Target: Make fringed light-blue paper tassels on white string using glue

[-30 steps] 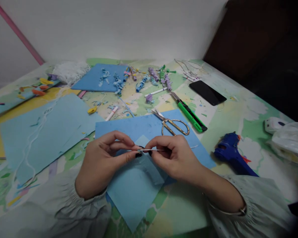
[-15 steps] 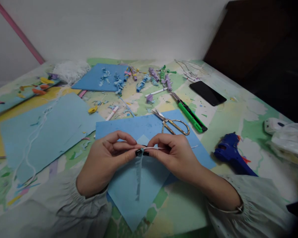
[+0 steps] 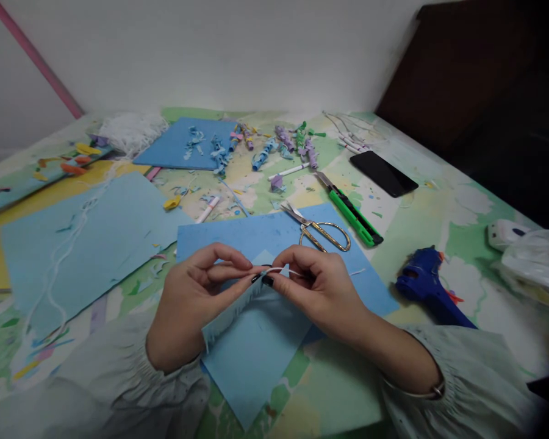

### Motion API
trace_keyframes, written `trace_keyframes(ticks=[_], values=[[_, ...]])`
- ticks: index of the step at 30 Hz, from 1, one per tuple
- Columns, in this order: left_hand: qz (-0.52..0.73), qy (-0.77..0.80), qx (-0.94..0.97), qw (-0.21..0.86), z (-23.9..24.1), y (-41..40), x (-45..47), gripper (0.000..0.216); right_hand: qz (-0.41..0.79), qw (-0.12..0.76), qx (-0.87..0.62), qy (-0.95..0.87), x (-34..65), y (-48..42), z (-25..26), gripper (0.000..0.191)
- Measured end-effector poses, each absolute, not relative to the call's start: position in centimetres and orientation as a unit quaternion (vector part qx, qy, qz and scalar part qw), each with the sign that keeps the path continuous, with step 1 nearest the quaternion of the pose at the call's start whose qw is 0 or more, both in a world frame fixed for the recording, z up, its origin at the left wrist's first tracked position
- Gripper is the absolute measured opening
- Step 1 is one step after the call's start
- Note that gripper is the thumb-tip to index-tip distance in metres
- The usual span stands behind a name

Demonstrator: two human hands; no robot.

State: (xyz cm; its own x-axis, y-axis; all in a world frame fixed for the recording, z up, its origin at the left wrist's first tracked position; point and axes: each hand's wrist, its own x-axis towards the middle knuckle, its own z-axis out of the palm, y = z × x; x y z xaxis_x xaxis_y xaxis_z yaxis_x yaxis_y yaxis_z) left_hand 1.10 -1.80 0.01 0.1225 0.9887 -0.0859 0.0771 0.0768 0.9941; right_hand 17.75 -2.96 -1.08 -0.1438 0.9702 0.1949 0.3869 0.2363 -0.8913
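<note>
My left hand (image 3: 196, 299) pinches one end of a light blue fringed strip (image 3: 232, 314), which slants down toward my left wrist. Close against it, my right hand (image 3: 318, 283) is closed on a thin white string (image 3: 283, 270) where string and strip meet at my fingertips. The exact contact is hidden by thumbs and fingers. Below the hands lies a light blue sheet (image 3: 256, 378), on top of a darker blue sheet (image 3: 210, 235). Gold-handled scissors (image 3: 318, 228) rest just beyond my right hand, blades pointing away to the left.
A green utility knife (image 3: 354, 216), a black phone (image 3: 384, 174) and a blue glue gun (image 3: 427, 283) lie to the right. Fringed paper rolls (image 3: 263, 155) and scraps spread across the back. A pale blue sheet (image 3: 110, 238) and a white yarn heap (image 3: 132, 131) are at left.
The fringed strip has swung from hanging nearly straight down to slanting left toward my wrist. Both hands stay together, with the fingertips slightly shifted on the strip and string.
</note>
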Motion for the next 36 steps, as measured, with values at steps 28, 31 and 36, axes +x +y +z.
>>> trace_keyframes(ticks=[28,31,36], values=[[0.386,0.538,0.666,0.344,0.28,-1.58,0.57,0.013,0.278,0.443,-0.489,-0.698,17.69,-3.35,-1.28,0.012],[0.375,0.545,0.673,0.332,0.34,-1.54,0.62,0.011,0.279,0.443,-0.491,-0.697,17.80,-3.31,-1.24,0.011],[0.359,0.549,0.678,0.331,0.24,-1.38,0.53,0.013,0.285,0.441,-0.483,-0.701,17.84,-3.30,-0.92,0.014]])
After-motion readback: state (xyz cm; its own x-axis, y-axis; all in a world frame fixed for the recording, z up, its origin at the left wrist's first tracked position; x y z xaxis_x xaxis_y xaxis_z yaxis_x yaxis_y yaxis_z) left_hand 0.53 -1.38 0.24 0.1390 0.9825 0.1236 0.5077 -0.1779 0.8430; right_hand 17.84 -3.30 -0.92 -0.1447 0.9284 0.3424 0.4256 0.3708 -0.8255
